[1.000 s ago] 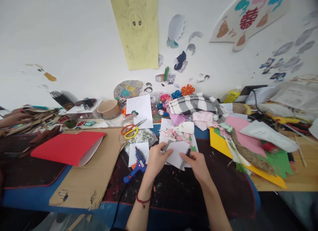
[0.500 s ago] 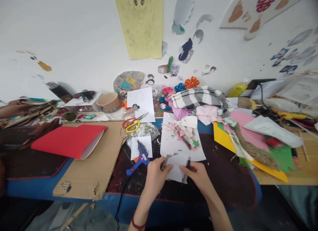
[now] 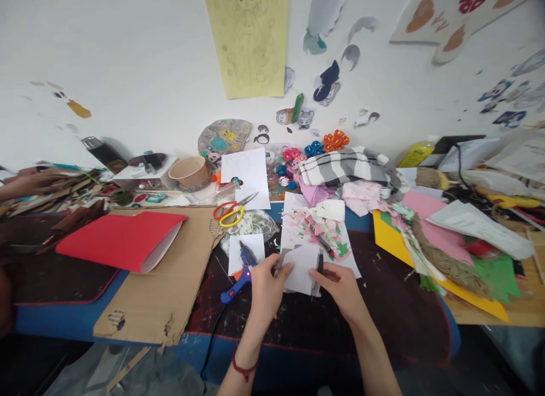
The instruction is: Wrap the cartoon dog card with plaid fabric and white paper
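Note:
Between my two hands is a small stack of white and grey paper pieces (image 3: 300, 269), with a dark strip along its right side. My left hand (image 3: 272, 278) pinches its left edge, thumb on top. On the opposite side my right hand (image 3: 334, 279) grips the right edge, thumb also on top. What lies under the stack is hidden. Left of my hands, a blue hot glue gun (image 3: 240, 277) rests on a white paper square. A sheet of white paper (image 3: 293, 214) bearing pink and green scraps is just beyond the stack.
Scissors (image 3: 233, 210) with red and yellow handles sit behind the glue gun. Leftward are brown cardboard (image 3: 170, 294) and a folded red sheet (image 3: 119, 240). Coloured paper and twine (image 3: 443, 260) pile up at right. Another person's hand (image 3: 29, 183) is at far left.
My hands and the paper stack have risen slightly in view, and the stack is tilted a little differently. The whole scene has shifted a bit rightward. Both hands keep their hold.

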Motion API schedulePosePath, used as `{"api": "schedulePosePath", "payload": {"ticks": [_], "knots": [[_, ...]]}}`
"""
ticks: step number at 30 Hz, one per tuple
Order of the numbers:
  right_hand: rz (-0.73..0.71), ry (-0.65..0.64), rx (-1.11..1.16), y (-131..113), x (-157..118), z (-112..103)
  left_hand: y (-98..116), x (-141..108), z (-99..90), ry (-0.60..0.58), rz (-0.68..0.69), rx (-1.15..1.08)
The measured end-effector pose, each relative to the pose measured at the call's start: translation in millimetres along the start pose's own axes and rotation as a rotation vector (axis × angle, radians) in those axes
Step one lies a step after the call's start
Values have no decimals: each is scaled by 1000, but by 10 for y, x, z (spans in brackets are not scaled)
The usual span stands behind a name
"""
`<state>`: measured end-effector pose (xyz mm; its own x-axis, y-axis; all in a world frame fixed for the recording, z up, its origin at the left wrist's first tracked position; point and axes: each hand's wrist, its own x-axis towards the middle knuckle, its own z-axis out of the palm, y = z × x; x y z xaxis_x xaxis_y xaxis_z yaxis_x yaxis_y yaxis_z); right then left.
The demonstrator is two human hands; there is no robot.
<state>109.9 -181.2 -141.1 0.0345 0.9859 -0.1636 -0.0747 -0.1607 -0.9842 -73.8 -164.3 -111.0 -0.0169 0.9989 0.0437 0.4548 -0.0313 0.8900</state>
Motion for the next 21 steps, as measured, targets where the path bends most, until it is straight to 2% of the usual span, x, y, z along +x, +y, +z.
{"api": "schedulePosePath", "payload": {"ticks": [8, 12, 17, 21], "knots": [[-12, 1, -29, 43, -23, 25, -15, 10, -30, 3, 46, 88], [-20, 45, -28, 116, -57, 37, -70, -17, -9, -17, 41, 108], [-49, 110, -36, 179, -71, 19, -69, -33, 24, 34, 80, 161], [-52, 109, -41, 206, -63, -38, -40, -21, 48, -2, 99, 180]]}}
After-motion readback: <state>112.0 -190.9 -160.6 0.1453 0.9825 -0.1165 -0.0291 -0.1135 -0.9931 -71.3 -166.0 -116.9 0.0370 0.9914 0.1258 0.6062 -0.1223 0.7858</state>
